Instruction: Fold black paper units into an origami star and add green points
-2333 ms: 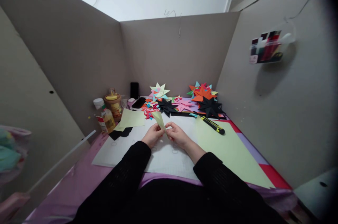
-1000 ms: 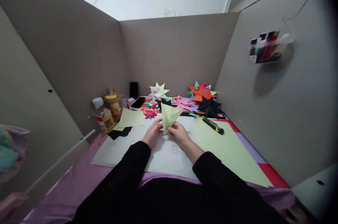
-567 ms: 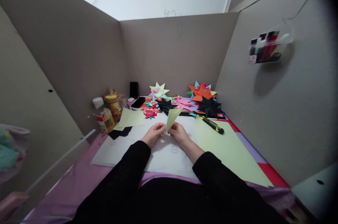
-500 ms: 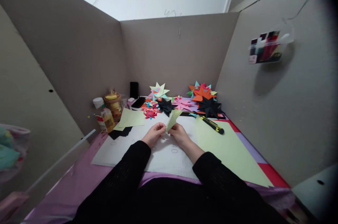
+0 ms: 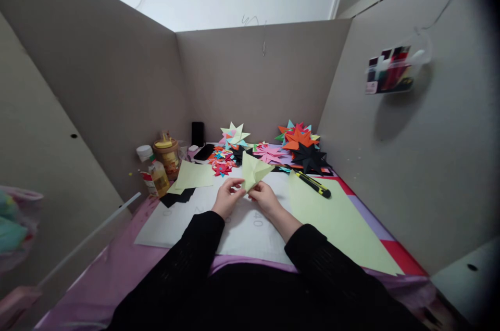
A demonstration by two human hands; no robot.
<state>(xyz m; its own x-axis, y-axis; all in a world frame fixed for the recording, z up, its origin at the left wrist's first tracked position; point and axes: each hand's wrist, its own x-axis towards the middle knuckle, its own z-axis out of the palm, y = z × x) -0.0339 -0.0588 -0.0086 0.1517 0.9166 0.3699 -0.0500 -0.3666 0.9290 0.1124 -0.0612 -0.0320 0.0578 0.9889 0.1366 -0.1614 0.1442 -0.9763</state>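
Cardboard walls (image 5: pixel 117 86) box in a pink-covered surface (image 5: pixel 128 263) where paper folding is under way. At its middle, raised just above a white sheet (image 5: pixel 242 232), a pale green folded paper piece (image 5: pixel 253 170) stands with its point up and one flap spread to the right; the left hand (image 5: pixel 228 198) and right hand (image 5: pixel 265 200) are close together beneath it, each pinching its lower corner between thumb and fingertips. Both forearms, in black sleeves, run inward from the body and meet there, wrists low over the sheet. The step looks like opening or shaping a fold in one star segment; the next move would seem to call for a firm pinch at the base while a flap is creased flat. Just to the right lies a large green sheet (image 5: pixel 339 221) with a yellow-and-black utility knife (image 5: pixel 313 183) at its far edge. Farther back sit finished paper stars (image 5: pixel 300 146), and to the left a glue bottle (image 5: pixel 158 172).
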